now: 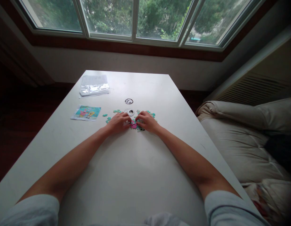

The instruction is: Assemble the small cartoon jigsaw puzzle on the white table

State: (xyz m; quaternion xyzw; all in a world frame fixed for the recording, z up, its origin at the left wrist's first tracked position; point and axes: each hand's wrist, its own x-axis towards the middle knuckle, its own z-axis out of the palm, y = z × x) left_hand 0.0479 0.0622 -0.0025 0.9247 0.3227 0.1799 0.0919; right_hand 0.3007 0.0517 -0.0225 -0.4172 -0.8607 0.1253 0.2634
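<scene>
Pink jigsaw puzzle pieces lie on the white table between my two hands. My left hand rests at their left side, fingers curled and closed at the edge of the pieces. From the right, my right hand bends its fingers down onto the pieces, partly covering darker ones under the palm. Both hands seem to pinch pieces, though the fingers hide most of what they hold. Loose teal puzzle pieces lie left of my left hand, and more green pieces are scattered beyond my right hand.
A colourful picture sheet with cartoon figures lies to the left. Behind it is a clear plastic bag with paper. A round ring-shaped fitting and a round hole are mid-table. A beige sofa stands right of the table.
</scene>
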